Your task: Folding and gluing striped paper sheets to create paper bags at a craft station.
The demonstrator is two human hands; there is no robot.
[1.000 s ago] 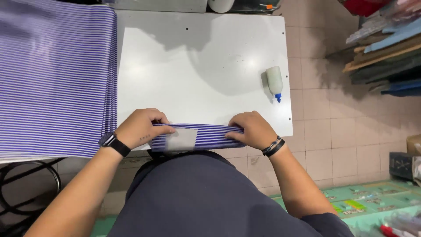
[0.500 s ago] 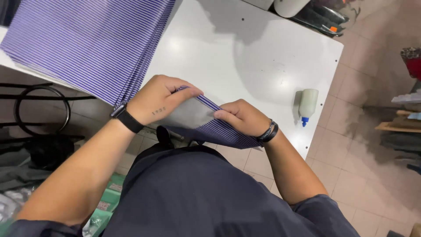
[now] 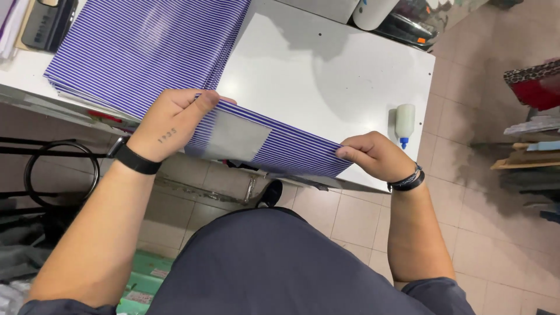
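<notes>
Both my hands hold a folded blue-and-white striped sheet (image 3: 291,149) with a grey panel on its near face, lifted at the front edge of the white table (image 3: 326,76). My left hand (image 3: 175,119) grips its left end, thumb on top. My right hand (image 3: 373,154) pinches its right end. A stack of the same striped sheets (image 3: 146,49) lies flat on the table's left part, just beyond my left hand.
A small white glue bottle with a blue tip (image 3: 404,122) lies near the table's right edge. A round white container (image 3: 376,11) and dark items stand at the back. Shelves with stacked material (image 3: 534,128) are on the right. A black wire ring (image 3: 58,175) sits below left.
The striped piece has been lifted off the table edge and my hands have moved apart to its ends. The view has tilted and shifted leftward.
</notes>
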